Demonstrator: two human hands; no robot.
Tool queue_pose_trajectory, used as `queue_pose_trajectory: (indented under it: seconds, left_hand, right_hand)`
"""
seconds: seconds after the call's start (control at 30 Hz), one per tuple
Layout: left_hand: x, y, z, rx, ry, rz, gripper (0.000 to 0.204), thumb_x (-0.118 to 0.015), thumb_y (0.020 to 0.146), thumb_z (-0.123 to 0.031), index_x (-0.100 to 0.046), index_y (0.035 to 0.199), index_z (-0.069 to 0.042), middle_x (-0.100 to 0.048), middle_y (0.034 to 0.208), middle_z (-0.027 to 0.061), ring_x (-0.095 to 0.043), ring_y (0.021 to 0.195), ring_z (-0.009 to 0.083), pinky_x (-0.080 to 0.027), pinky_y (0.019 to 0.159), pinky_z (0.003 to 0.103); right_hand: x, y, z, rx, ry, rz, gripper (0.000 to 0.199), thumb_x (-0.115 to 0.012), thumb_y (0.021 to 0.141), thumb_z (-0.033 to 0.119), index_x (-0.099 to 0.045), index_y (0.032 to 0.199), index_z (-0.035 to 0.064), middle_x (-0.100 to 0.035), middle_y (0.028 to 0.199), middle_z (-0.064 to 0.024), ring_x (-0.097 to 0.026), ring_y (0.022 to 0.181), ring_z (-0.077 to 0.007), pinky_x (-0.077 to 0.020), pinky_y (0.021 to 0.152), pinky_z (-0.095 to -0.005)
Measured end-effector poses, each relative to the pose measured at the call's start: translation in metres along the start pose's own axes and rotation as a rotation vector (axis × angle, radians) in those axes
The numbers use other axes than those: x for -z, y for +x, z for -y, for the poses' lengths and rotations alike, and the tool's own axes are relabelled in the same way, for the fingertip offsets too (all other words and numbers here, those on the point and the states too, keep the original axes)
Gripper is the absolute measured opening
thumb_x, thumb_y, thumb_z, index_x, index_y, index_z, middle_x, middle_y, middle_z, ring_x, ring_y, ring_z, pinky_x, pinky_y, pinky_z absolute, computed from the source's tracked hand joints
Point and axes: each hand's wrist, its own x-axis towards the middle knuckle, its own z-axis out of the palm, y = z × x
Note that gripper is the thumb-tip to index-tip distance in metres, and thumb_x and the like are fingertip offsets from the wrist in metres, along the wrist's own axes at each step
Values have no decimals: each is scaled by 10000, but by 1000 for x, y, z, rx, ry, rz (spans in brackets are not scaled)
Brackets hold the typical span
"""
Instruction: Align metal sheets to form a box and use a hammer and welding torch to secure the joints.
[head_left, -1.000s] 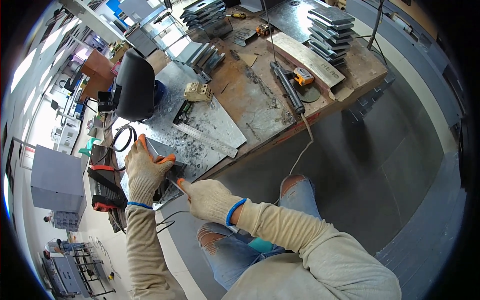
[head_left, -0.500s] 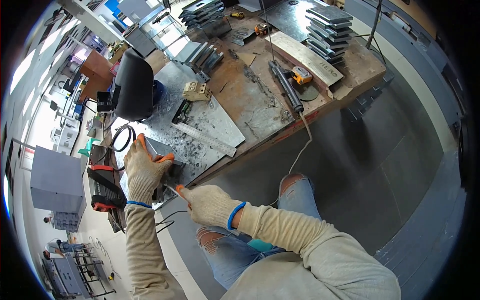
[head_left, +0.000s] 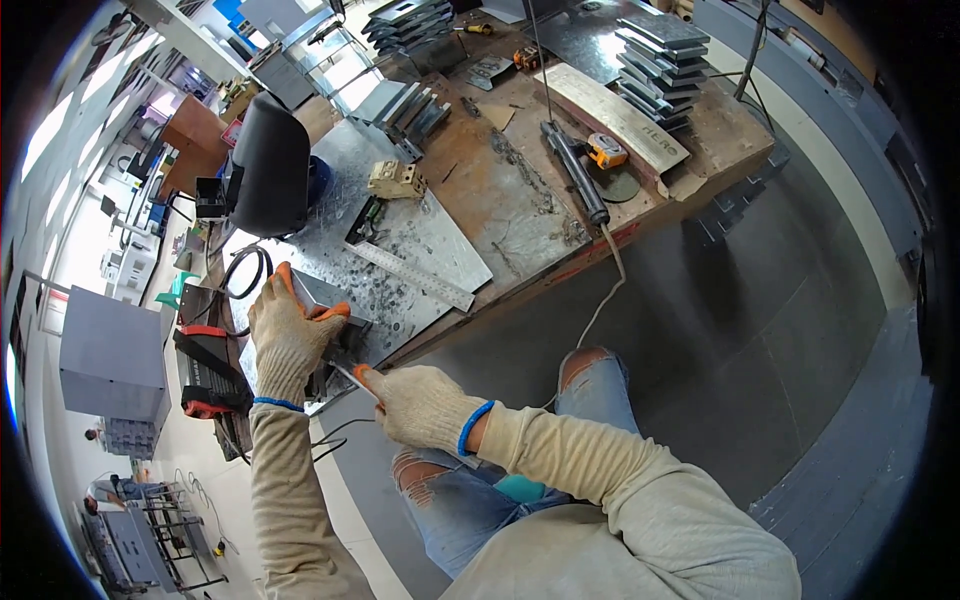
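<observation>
My left hand [head_left: 288,338], in a cream knitted glove with orange fingertips, is closed over a grey bent sheet-metal piece [head_left: 318,288] at the table's near left corner. Its thumb and fingers press on the metal's top and side. My right hand [head_left: 425,405], gloved alike, grips a thin flat metal tool [head_left: 358,378]. The tool points up and left, its far end at the metal piece below my left hand. Its handle is hidden in my fist, so its exact kind is unclear.
On the table lie a steel square [head_left: 410,275], a beige block [head_left: 397,180], a dark cylindrical power tool [head_left: 575,172] with a trailing cord, and a tape measure [head_left: 606,151]. Stacked metal parts [head_left: 662,72] stand farther back. A black-and-red machine [head_left: 208,370] sits left of my left hand.
The thin tool has shifted slightly against the metal piece, with more of its blade showing by my right hand. My left hand stays in place on the piece.
</observation>
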Motion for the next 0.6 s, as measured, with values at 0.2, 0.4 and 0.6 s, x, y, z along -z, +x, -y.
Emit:
queue_pose_trajectory:
  seconds: [0.2, 0.4, 0.6]
  left_hand:
    - [4, -1, -4, -3, -3, -15, 1024, -917, 773, -563, -509, 1460, 77, -640, 1312, 248, -614, 1244, 399, -466, 1110, 507]
    - [7, -2, -10, 35, -39, 11, 1063, -926, 776, -522, -458, 1545, 43, -606, 1424, 260, -587, 1307, 436, -494, 1112, 522]
    - [13, 1, -10, 131, 23, 101, 1088, -926, 772, -528, -447, 1567, 40, -602, 1451, 255, -579, 1340, 426, -471, 1143, 516]
  right_hand:
    - [-10, 4, 3, -53, 83, 8, 419, -654, 948, 260, -579, 1290, 30, -747, 881, -202, -718, 771, -434, -561, 668, -499]
    - [-10, 12, 5, -123, 215, 79, 436, -657, 957, 307, -550, 1271, 25, -754, 978, -235, -728, 870, -465, -575, 760, -524]
    - [4, 12, 12, -215, 380, 211, 613, -697, 942, 327, -527, 1444, 20, -743, 950, -191, -704, 763, -382, -546, 687, -462]
